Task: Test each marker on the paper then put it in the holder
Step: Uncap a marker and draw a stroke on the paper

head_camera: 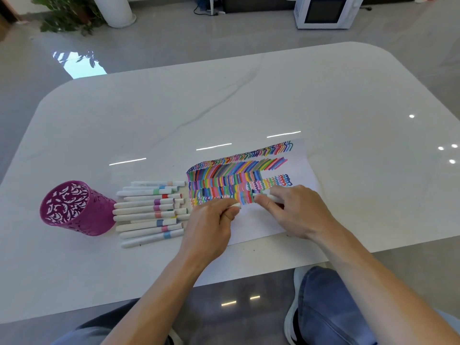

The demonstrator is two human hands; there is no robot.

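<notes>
Over the paper, the left hand pinches a white cap and the right hand grips the marker, the two just apart, evidently for capping or uncapping, while the holder stands beside the spare markers on the table.

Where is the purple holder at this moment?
In the head view, the holder sits at the left of the table, beside the markers, which separate it from the paper.

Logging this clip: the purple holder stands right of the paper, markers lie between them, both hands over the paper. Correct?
No: the head view shows the purple holder left of the paper. The markers lie between them; left hand and right hand are over the paper.
</notes>
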